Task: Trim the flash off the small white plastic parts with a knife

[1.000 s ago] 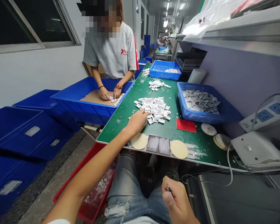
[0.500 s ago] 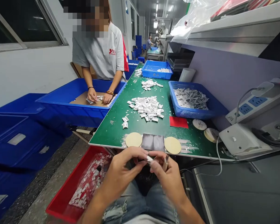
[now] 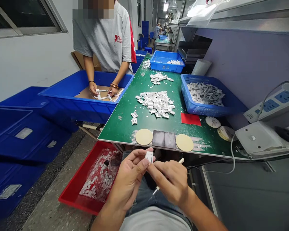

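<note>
My left hand (image 3: 132, 175) pinches a small white plastic part (image 3: 149, 156) between thumb and fingers, just off the table's front edge. The part has slots in its face, which is turned up toward me. My right hand (image 3: 172, 181) is closed round a slim pale-handled knife (image 3: 181, 160), its thin pointed blade sticking out below the palm. The fingertips of this hand touch or nearly touch the part's lower edge. Just beyond, two round cream pads (image 3: 144, 137) flank two dark square abrasive-looking pads (image 3: 164, 140) on the green table (image 3: 120, 128).
Piles of white parts (image 3: 159, 102) lie mid-table, with a blue basket (image 3: 195, 109) of them at right. Beside it are a red square sheet (image 3: 190, 119) and a power strip (image 3: 274, 102). A red bin (image 3: 74, 189) sits below left. A co-worker (image 3: 103, 45) handles parts over a blue tub (image 3: 74, 104).
The white part has been turned face up in my left hand. My right hand has rolled over, knuckles up, the knife now pointing down-left. The view has tilted down and shifted.
</note>
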